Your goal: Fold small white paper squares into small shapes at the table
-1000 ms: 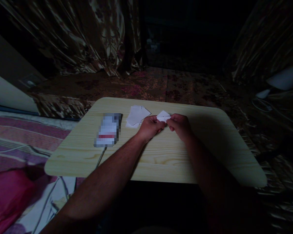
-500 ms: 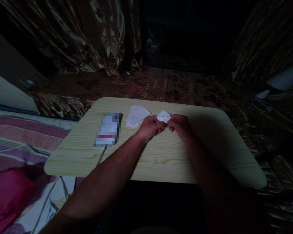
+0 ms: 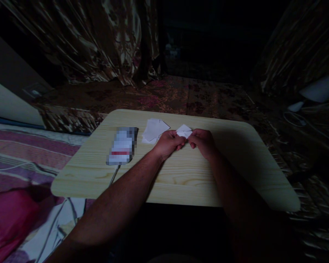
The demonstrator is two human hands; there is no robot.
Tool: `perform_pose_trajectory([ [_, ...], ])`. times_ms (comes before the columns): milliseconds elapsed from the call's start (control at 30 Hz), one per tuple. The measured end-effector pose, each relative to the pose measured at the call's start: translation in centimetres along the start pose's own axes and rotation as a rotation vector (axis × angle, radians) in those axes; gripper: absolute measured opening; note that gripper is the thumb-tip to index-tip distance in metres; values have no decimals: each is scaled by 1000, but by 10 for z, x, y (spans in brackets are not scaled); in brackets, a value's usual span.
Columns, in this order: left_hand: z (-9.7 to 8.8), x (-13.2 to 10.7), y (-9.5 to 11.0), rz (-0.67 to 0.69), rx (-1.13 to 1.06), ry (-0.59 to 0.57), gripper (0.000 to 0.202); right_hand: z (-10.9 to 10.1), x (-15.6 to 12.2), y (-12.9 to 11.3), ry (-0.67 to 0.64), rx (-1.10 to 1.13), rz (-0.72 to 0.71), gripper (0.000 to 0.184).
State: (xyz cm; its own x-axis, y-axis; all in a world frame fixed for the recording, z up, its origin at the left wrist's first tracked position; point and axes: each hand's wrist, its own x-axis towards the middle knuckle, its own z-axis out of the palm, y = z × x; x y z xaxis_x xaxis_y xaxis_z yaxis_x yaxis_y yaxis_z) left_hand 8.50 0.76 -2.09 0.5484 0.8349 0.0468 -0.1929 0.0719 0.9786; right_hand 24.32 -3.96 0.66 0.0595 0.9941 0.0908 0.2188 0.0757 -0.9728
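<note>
A small folded piece of white paper (image 3: 184,130) is held between both hands above the far middle of the wooden table (image 3: 181,179). My left hand (image 3: 170,141) pinches its left and lower side, thumb laid across the front. On the other side, my right hand (image 3: 202,141) grips the right corner between thumb and fingers. The paper has a pointed top and a crease line across it. Fingers behind the paper are hidden. Just left of my left hand lie several loose white paper sheets (image 3: 155,129), overlapping one another.
A pixelated phone-like device (image 3: 122,146) lies on the left of the table, a pale cable (image 3: 114,174) running from its near end. Left of the table is a striped bed cover (image 3: 30,160) with a pink cloth (image 3: 12,219). A white lamp (image 3: 320,89) stands at the right.
Hands and folded paper hold almost the same pose. The whole view has shifted very slightly; nothing was taken up or let go.
</note>
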Motion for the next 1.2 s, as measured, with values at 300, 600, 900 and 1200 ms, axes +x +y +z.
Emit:
perform_pose_trajectory([
  [300,1,-2,3,-24,71,8,16,1,0,0,14,-28,14,9],
  [600,2,-3,3,-16,106,8,16,0,1,1,-12,10,0,9],
  [900,2,-4,2,2,135,-15,16,1,1,-1,31,-107,5,11],
  [1200,3,-4,1,7,153,10,18,3,4,8,61,-128,-4,11],
])
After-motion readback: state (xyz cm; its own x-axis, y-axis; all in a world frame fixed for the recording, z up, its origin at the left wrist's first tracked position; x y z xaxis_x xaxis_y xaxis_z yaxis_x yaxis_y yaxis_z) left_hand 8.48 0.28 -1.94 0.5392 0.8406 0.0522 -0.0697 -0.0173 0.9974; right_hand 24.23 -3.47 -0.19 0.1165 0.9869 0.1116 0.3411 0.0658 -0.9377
